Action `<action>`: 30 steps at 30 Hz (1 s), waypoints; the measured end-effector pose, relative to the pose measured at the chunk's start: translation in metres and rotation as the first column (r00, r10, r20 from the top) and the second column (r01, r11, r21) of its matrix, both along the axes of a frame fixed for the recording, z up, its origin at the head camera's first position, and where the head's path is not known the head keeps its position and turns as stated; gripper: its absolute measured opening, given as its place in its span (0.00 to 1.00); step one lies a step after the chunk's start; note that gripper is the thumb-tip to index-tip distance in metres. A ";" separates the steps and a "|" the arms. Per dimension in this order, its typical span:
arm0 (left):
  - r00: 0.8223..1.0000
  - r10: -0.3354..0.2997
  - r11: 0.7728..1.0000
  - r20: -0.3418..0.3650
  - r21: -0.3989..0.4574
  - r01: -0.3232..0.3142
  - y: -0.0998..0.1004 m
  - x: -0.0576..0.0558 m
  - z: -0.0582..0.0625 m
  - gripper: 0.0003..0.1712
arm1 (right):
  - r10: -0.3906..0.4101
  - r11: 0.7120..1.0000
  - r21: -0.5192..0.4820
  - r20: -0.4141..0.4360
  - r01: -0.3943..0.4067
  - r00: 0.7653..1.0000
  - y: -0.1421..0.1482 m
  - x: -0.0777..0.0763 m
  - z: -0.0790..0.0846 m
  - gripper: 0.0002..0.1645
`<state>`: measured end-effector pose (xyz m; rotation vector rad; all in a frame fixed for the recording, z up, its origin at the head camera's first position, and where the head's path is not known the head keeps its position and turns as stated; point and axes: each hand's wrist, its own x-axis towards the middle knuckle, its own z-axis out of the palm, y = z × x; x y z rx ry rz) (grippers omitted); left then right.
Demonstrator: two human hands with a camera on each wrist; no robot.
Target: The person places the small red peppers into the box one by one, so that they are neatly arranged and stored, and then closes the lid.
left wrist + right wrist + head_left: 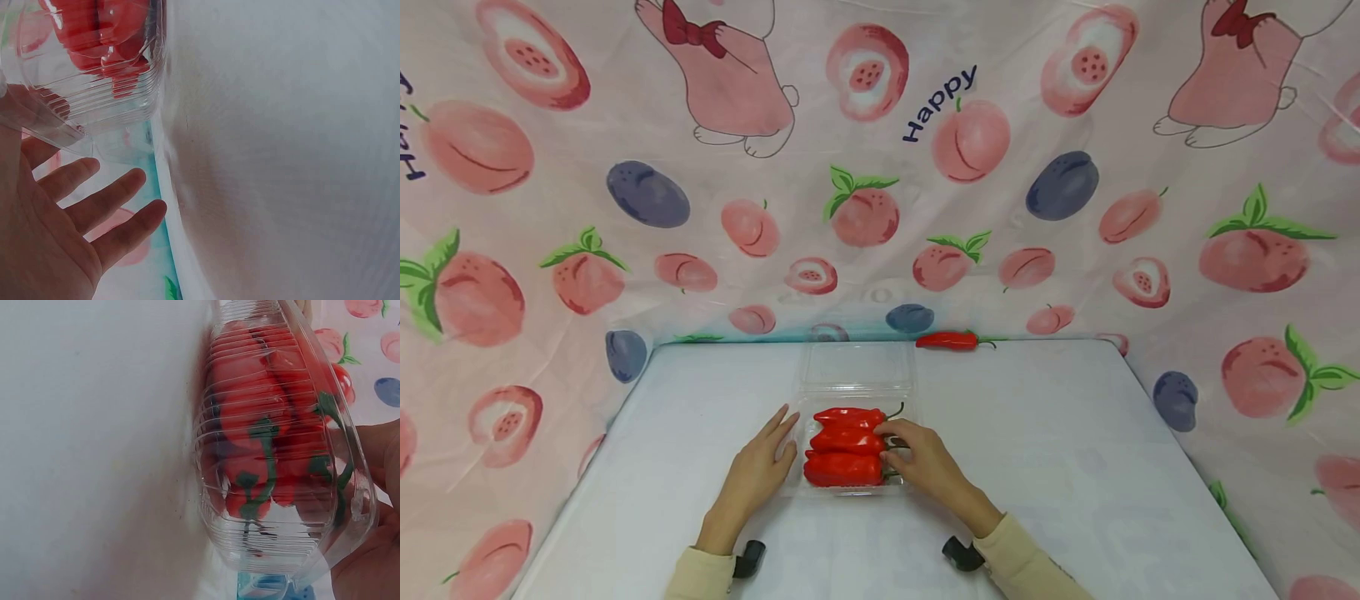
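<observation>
A clear plastic clamshell box (857, 492) stands open on the table, its lid (857, 364) folded back toward the wall. Red peppers with green stems lie side by side in it: a far pepper (848, 415), a middle pepper (844, 440) and a near pepper (842, 469). More red shows beneath them through the box wall in the right wrist view. My right hand (928, 458) reaches over the right rim and pinches the stem end of the middle pepper between thumb and forefinger. Fingers spread, my left hand (760, 471) is at the box's left side.
Another red pepper (951, 340) lies at the table's back edge, right of the lid. The white table (1037, 442) meets a fruit-print cloth (865, 167) behind and at both sides. A black wrist device (962, 553) sits at the right cuff, another (749, 558) at the left.
</observation>
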<state>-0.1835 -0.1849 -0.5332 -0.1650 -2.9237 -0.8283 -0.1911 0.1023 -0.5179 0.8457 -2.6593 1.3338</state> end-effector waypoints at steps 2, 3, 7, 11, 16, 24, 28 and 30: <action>1.000 0.001 1.000 -0.001 -0.001 -0.001 0.000 -0.001 -0.001 0.30 | -0.007 1.000 0.002 -0.007 0.007 1.000 0.000 0.001 0.001 0.23; 1.000 0.002 1.000 -0.001 0.000 -0.002 0.000 -0.001 -0.001 0.30 | -0.009 1.000 0.001 -0.010 0.009 1.000 0.000 0.001 0.002 0.23; 1.000 0.000 1.000 -0.012 -0.004 0.000 0.000 -0.001 -0.002 0.30 | -0.010 1.000 -0.015 -0.023 0.009 1.000 0.001 0.002 0.005 0.23; 1.000 -0.001 1.000 -0.020 -0.009 0.001 -0.001 -0.001 -0.002 0.30 | -0.001 0.999 -0.037 -0.032 0.000 1.000 0.002 0.003 0.009 0.23; 1.000 0.001 1.000 -0.027 -0.002 -0.001 0.000 -0.001 -0.002 0.30 | -0.024 1.000 -0.020 -0.049 0.023 0.999 0.004 0.003 0.012 0.23; 1.000 -0.003 1.000 -0.020 -0.007 0.003 0.000 -0.001 -0.002 0.30 | -0.056 0.998 -0.017 -0.062 0.055 0.996 0.009 0.000 0.023 0.22; 1.000 -0.005 1.000 -0.008 -0.001 0.005 -0.001 -0.001 -0.001 0.30 | -0.078 0.997 -0.017 -0.065 0.077 0.995 0.014 -0.003 0.028 0.22; 1.000 -0.007 1.000 -0.004 -0.003 0.007 -0.001 -0.001 0.000 0.29 | -0.090 0.996 -0.017 -0.066 0.089 0.994 0.017 -0.004 0.029 0.22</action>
